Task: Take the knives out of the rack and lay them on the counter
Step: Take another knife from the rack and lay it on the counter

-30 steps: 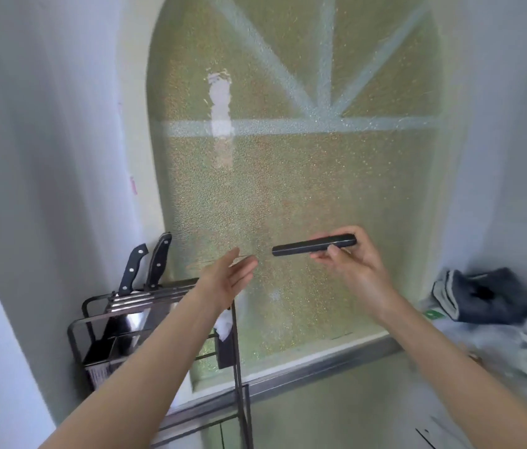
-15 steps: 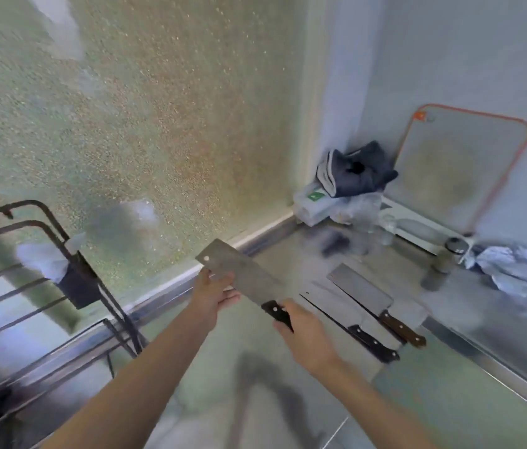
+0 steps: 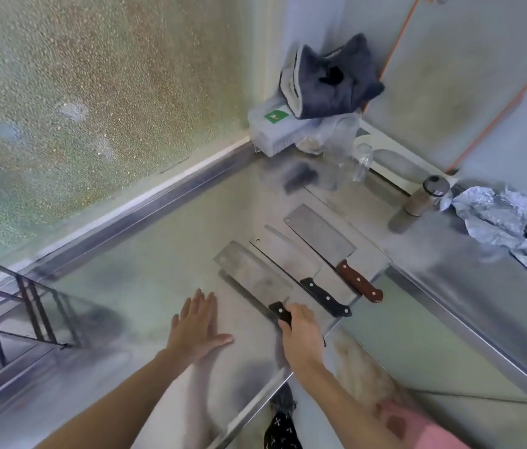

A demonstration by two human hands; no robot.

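Three cleavers lie side by side on the steel counter [image 3: 158,270]. The nearest cleaver [image 3: 252,275] has a black handle, and my right hand [image 3: 301,332] is shut around that handle, with the blade flat on or just above the steel. To its right lies a second black-handled cleaver [image 3: 291,270], then a brown-handled cleaver [image 3: 320,238]. My left hand [image 3: 195,328] rests open, palm down, on the counter left of the held knife. Only a corner of the metal knife rack [image 3: 32,303] shows at the left edge; no knives in it are visible.
In the far corner a dark cloth [image 3: 330,79] sits on a white box [image 3: 275,131], with clear glasses [image 3: 346,157] beside it. A pepper shaker [image 3: 424,199] and crumpled foil [image 3: 498,222] lie right. An orange-rimmed board [image 3: 482,76] leans on the wall. The counter's front edge runs beside my right wrist.
My view swung from the rack down to the counter. My right hand brought the black-handled cleaver down beside the other two, and my left hand let go of its blade and settled flat.
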